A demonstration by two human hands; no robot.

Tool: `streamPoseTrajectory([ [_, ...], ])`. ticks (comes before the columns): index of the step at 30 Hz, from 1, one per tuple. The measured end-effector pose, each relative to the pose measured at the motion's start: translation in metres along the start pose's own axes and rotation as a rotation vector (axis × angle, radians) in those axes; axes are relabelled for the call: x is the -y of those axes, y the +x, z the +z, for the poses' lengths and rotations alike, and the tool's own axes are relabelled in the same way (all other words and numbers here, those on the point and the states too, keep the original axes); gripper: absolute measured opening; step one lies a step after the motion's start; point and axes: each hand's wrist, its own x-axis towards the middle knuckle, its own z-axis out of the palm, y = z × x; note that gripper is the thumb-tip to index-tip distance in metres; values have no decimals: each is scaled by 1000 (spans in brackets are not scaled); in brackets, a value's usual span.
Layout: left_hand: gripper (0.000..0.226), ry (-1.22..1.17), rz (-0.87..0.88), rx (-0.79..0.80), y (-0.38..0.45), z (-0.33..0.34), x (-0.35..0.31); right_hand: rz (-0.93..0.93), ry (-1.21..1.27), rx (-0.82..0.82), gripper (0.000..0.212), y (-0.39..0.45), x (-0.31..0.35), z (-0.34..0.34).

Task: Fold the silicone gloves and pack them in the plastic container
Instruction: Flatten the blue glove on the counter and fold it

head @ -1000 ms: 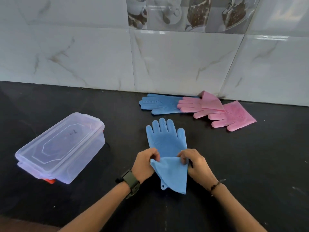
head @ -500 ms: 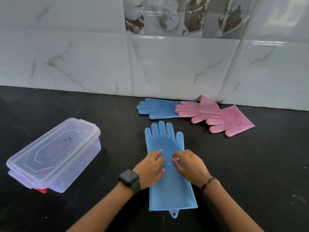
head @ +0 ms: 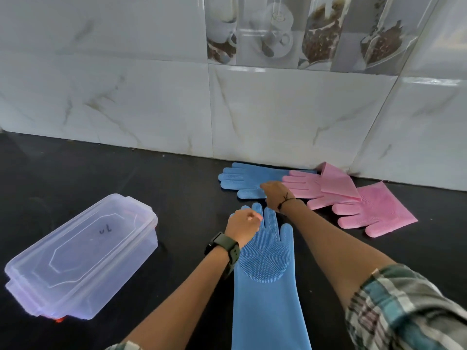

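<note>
A blue glove (head: 265, 281) lies flat at the table's near edge, nubbed palm up, unfolded. My left hand (head: 243, 227) rests curled on its fingers, gripping nothing I can see. My right hand (head: 276, 194) reaches to the second blue glove (head: 242, 179) by the wall (grip unclear). Next, I'd say: pair them. The box (head: 78, 258), lid on, sits left.

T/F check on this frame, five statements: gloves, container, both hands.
1. The plastic container has its lid on. True.
2. The near blue glove is folded in half. False: it lies flat and unfolded.
3. The right hand reaches to the far blue glove by the wall. True.
4. The left hand rests on the container. False: it is over the near blue glove's finger end.
5. Three pink gloves are on the counter. False: two pink gloves show, one partly over the other.
</note>
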Motion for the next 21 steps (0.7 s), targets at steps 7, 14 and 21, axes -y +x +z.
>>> streamPoseTrajectory([
  [7,37,-371,-239,158,47,7,-17,-131,-113,20,27,39,-20,10],
  [14,26,-596,-382,58,74,14,-10,42,326,-175,9,44,-20,1],
  [21,33,-747,-171,31,83,5,-19,-12,816,-165,14,18,-25,-75],
])
